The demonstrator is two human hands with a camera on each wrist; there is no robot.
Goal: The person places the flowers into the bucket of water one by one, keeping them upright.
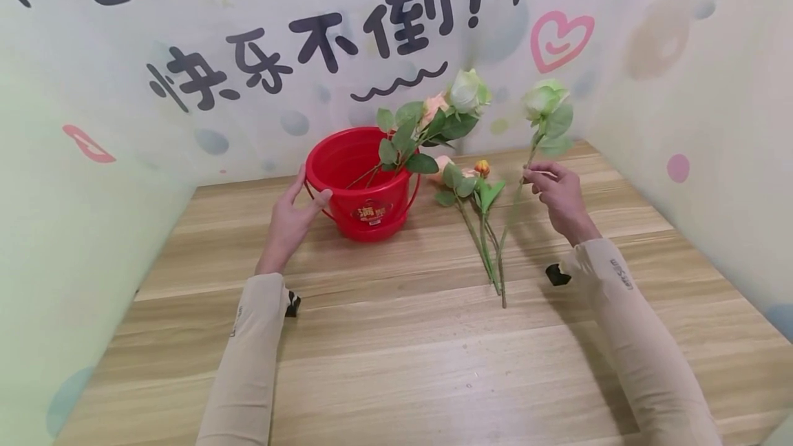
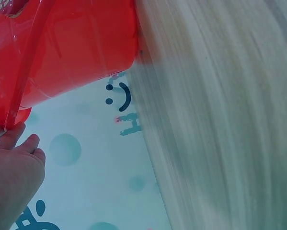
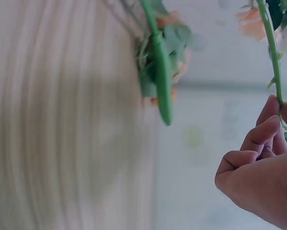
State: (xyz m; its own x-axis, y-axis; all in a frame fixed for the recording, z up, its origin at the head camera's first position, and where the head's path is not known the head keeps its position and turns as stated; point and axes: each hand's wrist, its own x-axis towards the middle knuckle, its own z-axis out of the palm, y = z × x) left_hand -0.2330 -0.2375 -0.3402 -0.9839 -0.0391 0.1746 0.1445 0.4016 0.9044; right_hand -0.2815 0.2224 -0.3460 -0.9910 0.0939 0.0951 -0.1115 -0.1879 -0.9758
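Note:
A red plastic bucket (image 1: 362,184) stands on the wooden table (image 1: 396,349) near the back wall. It holds a white-green rose (image 1: 466,91) and a peach rose (image 1: 434,109) that lean out to the right. My left hand (image 1: 294,215) rests against the bucket's left side, fingers fairly straight and thumb by the handle. In the left wrist view the left hand (image 2: 14,167) touches the bucket (image 2: 76,48) at its handle. My right hand (image 1: 557,191) pinches the stem of a pale green rose (image 1: 545,98), lifted at the bloom end. The right hand (image 3: 258,167) pinches that thin green stem (image 3: 272,57).
Two more flowers (image 1: 461,188), one with an orange bud (image 1: 482,168), lie on the table between the bucket and my right hand, stems pointing toward me. Printed walls close in the back, left and right sides. A cut stem end (image 3: 160,72) shows in the right wrist view.

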